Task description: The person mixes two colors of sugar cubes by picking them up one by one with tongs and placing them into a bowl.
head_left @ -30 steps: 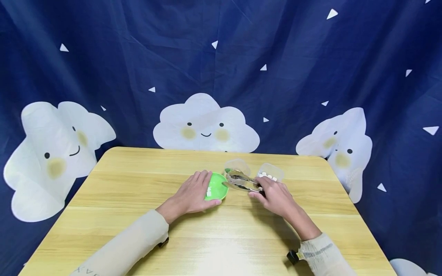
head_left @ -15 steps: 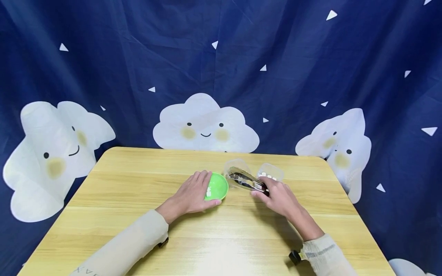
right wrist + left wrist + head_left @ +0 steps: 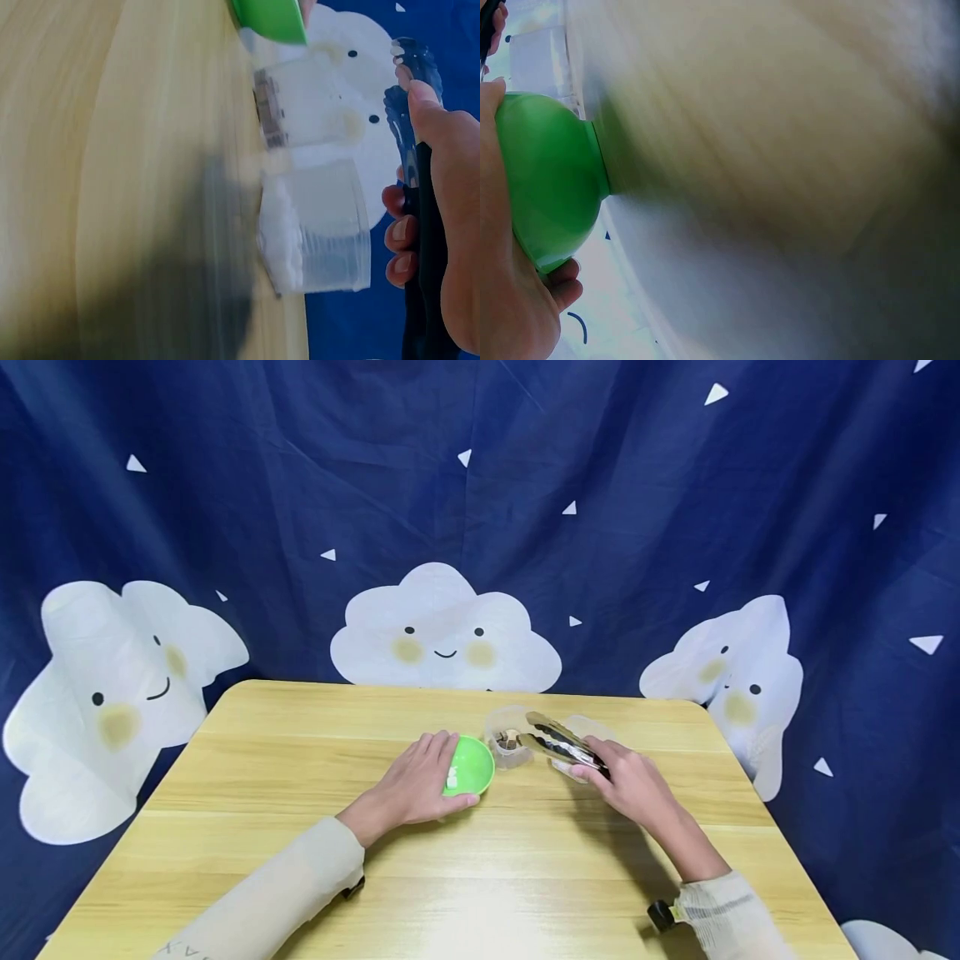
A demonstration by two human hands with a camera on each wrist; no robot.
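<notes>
My left hand (image 3: 420, 781) holds a green bowl (image 3: 474, 767) by its side, fingers at the far edge and thumb at the near edge. Small white cubes (image 3: 452, 779) lie inside it. The left wrist view shows the bowl's footed underside (image 3: 551, 172) close to the tabletop. In my right hand (image 3: 637, 787) is a pair of metal tongs (image 3: 558, 739) with black handles, its arms spread apart and nothing seen between the tips. They hang above two clear plastic containers: one (image 3: 307, 105) has brown pieces at its bottom, the other (image 3: 319, 225) white pieces.
The wooden table (image 3: 420, 893) reaches back to a dark blue curtain (image 3: 480, 510) printed with clouds and triangles. Both containers stand side by side to the right of the bowl, toward the table's far edge.
The tongs have moved right and up, from the bowl's rim, past the container of brown pieces, to over the container of white pieces. The left hand and bowl have stayed put.
</notes>
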